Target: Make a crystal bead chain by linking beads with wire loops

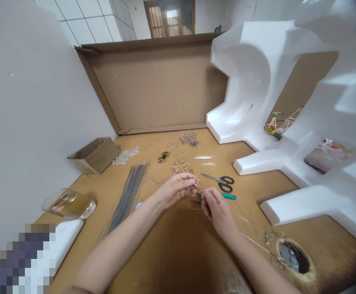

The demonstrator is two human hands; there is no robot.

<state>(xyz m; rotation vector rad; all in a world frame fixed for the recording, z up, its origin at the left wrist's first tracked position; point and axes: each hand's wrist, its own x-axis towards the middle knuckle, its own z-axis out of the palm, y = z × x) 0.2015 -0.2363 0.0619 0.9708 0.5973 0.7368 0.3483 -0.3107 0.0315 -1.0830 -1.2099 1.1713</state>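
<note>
On the tabletop (pixel 171 253), the bundle of grey wires (pixel 129 196) lies lengthwise beside the left forearm, probably for easy picking. The left hand (pixel 178 190) pinches a small ring-like piece (pixel 196 183), seemingly to steady it, and the right hand (pixel 217 206) closes its fingertips around a thin wire (pixel 200 190), likely for fine control. Scissors (pixel 221 181) and a green-handled tool (pixel 228 196) sit near the right hand, presumably for quick reach. The piece, between the hands above the tabletop, looks clear and shiny; its exact shape is too small to tell.
</note>
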